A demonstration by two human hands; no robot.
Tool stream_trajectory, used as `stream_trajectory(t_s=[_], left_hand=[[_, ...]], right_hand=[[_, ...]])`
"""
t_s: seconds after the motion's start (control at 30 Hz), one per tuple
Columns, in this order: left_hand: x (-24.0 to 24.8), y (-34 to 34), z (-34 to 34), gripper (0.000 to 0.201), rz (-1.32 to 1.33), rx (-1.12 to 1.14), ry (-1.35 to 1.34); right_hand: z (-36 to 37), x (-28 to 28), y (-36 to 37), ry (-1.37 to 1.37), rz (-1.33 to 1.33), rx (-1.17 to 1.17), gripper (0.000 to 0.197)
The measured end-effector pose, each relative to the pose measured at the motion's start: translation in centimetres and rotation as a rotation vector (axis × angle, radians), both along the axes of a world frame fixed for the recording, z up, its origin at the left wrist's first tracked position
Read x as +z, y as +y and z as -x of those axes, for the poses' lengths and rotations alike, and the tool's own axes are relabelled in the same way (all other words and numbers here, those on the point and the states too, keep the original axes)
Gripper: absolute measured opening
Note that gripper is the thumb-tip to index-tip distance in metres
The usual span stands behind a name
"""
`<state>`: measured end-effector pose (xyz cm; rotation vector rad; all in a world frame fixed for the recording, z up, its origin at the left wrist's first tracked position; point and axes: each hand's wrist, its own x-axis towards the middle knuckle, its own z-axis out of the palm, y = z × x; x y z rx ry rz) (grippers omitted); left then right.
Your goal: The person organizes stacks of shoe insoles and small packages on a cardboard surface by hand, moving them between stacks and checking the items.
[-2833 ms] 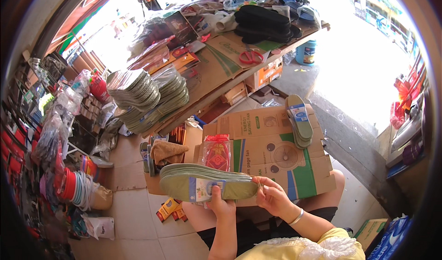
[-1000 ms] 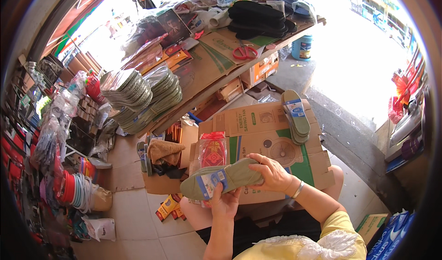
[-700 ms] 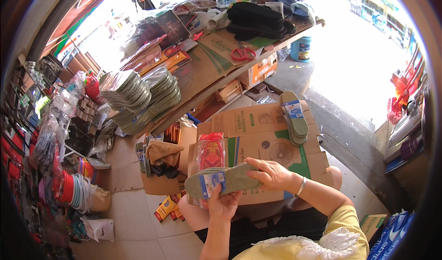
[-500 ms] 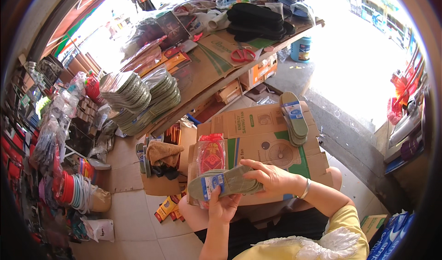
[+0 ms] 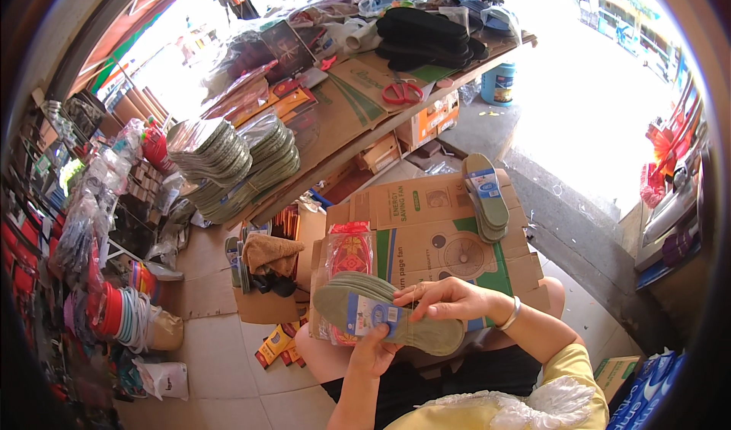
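Observation:
A stack of grey-green shoe insoles (image 5: 438, 337) lies slanted across my lap. A blue-and-white paper label (image 5: 373, 316) sits around its middle. My left hand (image 5: 373, 352) grips the stack from below, its thumb on the label. Over the top edge, beside the label, my right hand (image 5: 449, 299) has its fingertips drawn together on what looks like a thin rubber band. Another labelled stack of insoles (image 5: 487, 198) rests on the flattened cardboard box (image 5: 403, 194) in front of me. Left of that box's middle, a red patterned packet (image 5: 350, 253) is partly covered by the held stack.
Tall piles of insoles (image 5: 263, 156) stand on the wooden table (image 5: 335, 144), with red scissors (image 5: 402, 92) and black insoles (image 5: 426, 38) farther along. A carton with a brown cloth (image 5: 272, 255) is at left. Orange packets (image 5: 278, 345) lie on the floor.
The held stack has swung so its right end now points lower, and its label has moved right. My right fingers have shifted from gripping the stack's end to the label's edge.

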<state>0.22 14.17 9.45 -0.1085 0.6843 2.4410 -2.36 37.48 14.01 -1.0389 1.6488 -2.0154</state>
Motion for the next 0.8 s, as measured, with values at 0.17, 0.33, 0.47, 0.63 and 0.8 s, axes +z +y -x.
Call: stream_trajectory(t_s=[0.17,0.33,0.47,0.63,0.8], left_hand=[[-0.8,0.1,-0.4,0.045,0.047,-0.035,0.072],[-0.3,0.4,-0.4,0.050,0.075,-0.052,0.063],[0.0,2.4,-1.9,0.060,0.128,-0.172,0.162],[0.2,2.3,-0.8,0.057,0.045,-0.018,0.120],[0.9,1.3,2.2,0.052,0.296,0.172,0.210]], right_hand=[[-0.1,1.3,-0.5,-0.327,-0.134,-0.244,0.026],[-0.1,1.5,-0.8,-0.088,-0.076,-0.318,0.021],[0.9,2.0,-1.0,-0.098,-0.009,-0.427,0.019],[-0.4,1.2,-0.9,-0.299,0.000,-0.383,0.060],[-2.8,-1.8,0.0,-0.232,-0.360,-0.221,0.076]])
